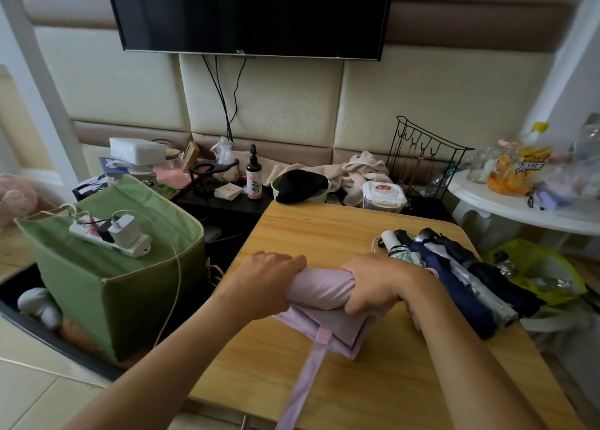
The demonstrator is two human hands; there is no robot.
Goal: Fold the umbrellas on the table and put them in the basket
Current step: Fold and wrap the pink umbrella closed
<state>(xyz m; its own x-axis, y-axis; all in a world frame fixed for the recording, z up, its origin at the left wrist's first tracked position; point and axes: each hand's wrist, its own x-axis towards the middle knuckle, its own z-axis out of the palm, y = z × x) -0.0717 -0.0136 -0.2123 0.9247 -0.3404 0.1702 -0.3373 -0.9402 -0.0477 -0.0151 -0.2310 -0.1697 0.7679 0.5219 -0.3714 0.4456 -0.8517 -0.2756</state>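
Rolling pink umbrella (319, 288) mid-table (324, 231): left hand (271, 278) and right hand (373, 282) each clamp an end so the canopy stays tight, strap (308, 377) trailing near. Other umbrellas (454, 273) lie right; green basket (130, 286) left

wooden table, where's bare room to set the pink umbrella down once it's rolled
Bare wood lies on the wooden table beyond both hands, up to the green bowl, and near the front right edge. The right side is crowded with the dark folded umbrellas.

Pink umbrella (319, 288) half-rolled (strap loose) on table (324, 231).
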